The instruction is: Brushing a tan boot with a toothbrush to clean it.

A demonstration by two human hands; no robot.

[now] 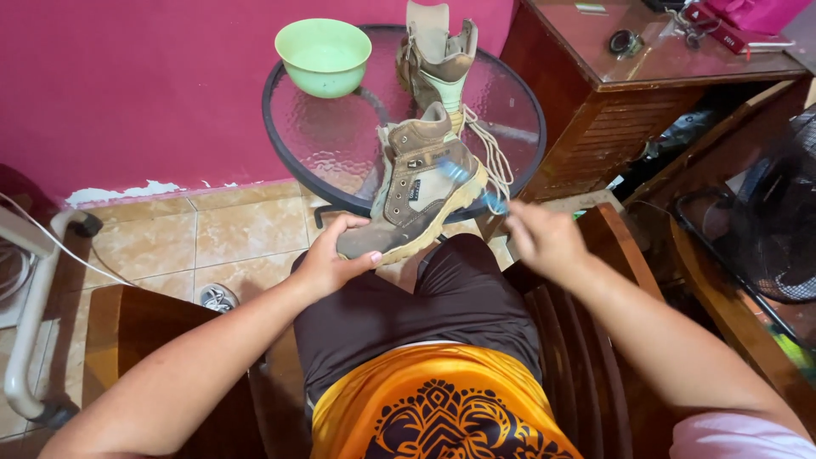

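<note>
I am seeing one label only: a small dark rectangular tag (pixel 414 192) sitting on the side of the brown boot (pixel 416 191) at centre. No packages, signs or screens are showing that I can make out.

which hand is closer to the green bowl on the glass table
Left. The left hand grips the toe of the boot, below the green bowl; the right hand is farther off to its lower right.

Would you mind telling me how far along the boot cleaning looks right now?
Done: nothing clearly finished. In hand: the left hand steadies a brown boot by its toe while the right hand works a blurred blue brush against its side. Left: the second boot stands on the glass table, untouched.
</note>
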